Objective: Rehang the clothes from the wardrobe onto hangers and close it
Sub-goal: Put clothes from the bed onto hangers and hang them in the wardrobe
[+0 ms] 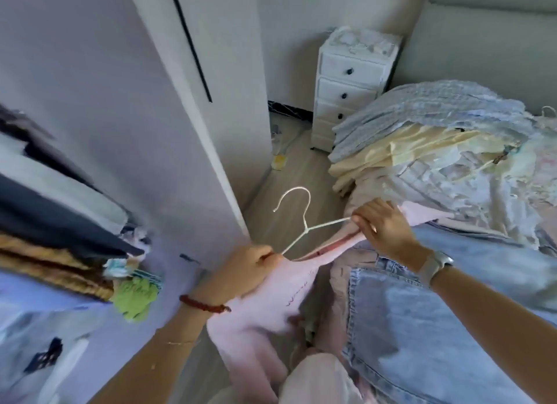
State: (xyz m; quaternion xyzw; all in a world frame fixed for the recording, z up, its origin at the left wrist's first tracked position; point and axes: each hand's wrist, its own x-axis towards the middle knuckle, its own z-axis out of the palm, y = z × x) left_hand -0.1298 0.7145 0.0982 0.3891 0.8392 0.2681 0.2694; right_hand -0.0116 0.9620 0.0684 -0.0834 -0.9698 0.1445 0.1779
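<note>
A white wire hanger (304, 223) sits low in the middle of the view with its hook pointing up over the wood floor (289, 198), both of its arms tucked into the neck of a pale pink garment (271, 310). The left hand (241, 268) pinches the pink fabric around the hanger's left arm, fingers curled, with a red bead bracelet (205, 303) on that wrist. The right hand (382, 226) grips the fabric bunched over the hanger's right arm; a watch with a pale strap (437, 265) is on its wrist. The garment hangs down between the 2 forearms. Light blue jeans (422, 328) lie just beside it on the bed (512, 108), near a pile of folded clothes (422, 138). To the left, an open white wardrobe door (126, 108) stands beside shelves of stacked clothes (54, 223). A white drawer chest (349, 81) with 3 dark knobs stands by the wall.
</note>
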